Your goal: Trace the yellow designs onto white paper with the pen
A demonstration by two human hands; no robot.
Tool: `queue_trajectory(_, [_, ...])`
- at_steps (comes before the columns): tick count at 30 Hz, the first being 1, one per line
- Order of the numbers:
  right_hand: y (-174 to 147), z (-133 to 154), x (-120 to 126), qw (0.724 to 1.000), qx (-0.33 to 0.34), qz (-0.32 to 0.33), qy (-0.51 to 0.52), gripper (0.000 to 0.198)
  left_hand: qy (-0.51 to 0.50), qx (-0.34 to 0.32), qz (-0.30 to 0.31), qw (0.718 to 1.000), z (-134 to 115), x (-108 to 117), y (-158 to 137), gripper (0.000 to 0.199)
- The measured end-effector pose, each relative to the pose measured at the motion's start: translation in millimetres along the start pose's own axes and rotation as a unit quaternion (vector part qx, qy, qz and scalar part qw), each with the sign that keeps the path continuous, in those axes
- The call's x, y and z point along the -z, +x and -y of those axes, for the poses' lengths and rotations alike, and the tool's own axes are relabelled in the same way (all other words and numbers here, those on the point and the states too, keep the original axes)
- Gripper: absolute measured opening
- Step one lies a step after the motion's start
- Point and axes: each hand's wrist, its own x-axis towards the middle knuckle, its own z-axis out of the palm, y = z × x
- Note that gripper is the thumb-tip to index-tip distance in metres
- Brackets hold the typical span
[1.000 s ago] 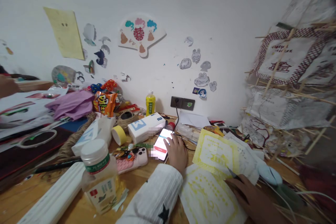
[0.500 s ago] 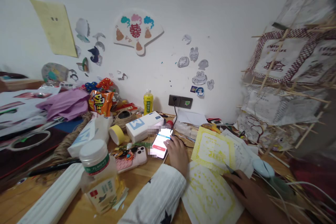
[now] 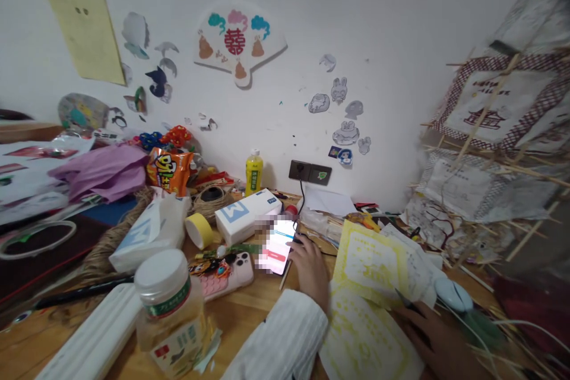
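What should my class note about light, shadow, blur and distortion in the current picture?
Head view: the phone screen glows, partly washed out, blocky pixels at its left; head view: the fan-shaped board shadows the wall; head view: the paper-and-stick structure looks stretched and soft, the top right corner dark.

On the table, my left grip rests at the right edge of the phone, with a second phone left of that and the jar nearer me, further left. Behind the phones lies the tissue pack, the bottle behind that. My right grip, a tool in it, is by the papers.
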Motion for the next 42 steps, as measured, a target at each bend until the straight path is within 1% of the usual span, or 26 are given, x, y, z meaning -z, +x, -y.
queue_trajectory(5, [-0.5, 0.9, 3.4, 1.0, -0.004, 0.028, 0.001, 0.042, 0.008, -0.016, 0.012, 1.0, 1.3, 0.1, 0.8, 0.044])
queue_trajectory(9, [0.0, -2.9, 1.6, 0.999, -0.001, 0.036, 0.011, 0.041, 0.009, -0.024, 0.009, 1.0, 1.4, 2.3, 0.7, 0.044])
queue_trajectory(14, [1.0, -2.0, -4.0, 0.999, 0.005, 0.029, 0.012, 0.039, 0.015, -0.029, -0.002, 0.999, -0.5, 3.1, -0.6, 0.043])
queue_trajectory(18, [0.3, 8.1, -5.8, 1.0, 0.005, 0.014, -0.011, 0.043, 0.022, -0.042, 0.004, 0.999, 5.1, 4.9, 3.3, 0.034])
queue_trajectory(20, [0.4, 14.5, -2.9, 1.0, 0.006, 0.024, -0.009, 0.042, 0.016, -0.07, 0.012, 0.997, 11.4, 9.2, 6.0, 0.028])
queue_trajectory(25, [1.2, 27.3, 9.3, 1.0, 0.006, 0.017, -0.02, 0.037, -0.006, -0.148, 0.029, 0.989, 21.9, 24.1, 0.6, 0.027])
queue_trajectory(29, [1.3, 29.6, 10.8, 0.999, 0.006, 0.024, -0.022, 0.035, -0.012, -0.196, 0.065, 0.978, 16.9, 27.5, -8.0, 0.026])
queue_trajectory(33, [1.6, 30.2, 9.1, 1.0, -0.002, 0.019, -0.011, 0.034, -0.005, -0.24, 0.112, 0.964, 11.2, 27.5, -9.0, 0.026])
queue_trajectory(37, [1.5, 32.7, 10.0, 1.0, -0.011, 0.018, -0.001, 0.033, -0.004, -0.275, 0.15, 0.95, 11.3, 29.4, -8.2, 0.026])
queue_trajectory(42, [1.6, 30.2, 6.1, 1.0, 0.001, 0.01, -0.006, 0.034, -0.015, -0.285, 0.163, 0.944, 11.2, 24.8, -7.3, 0.025])
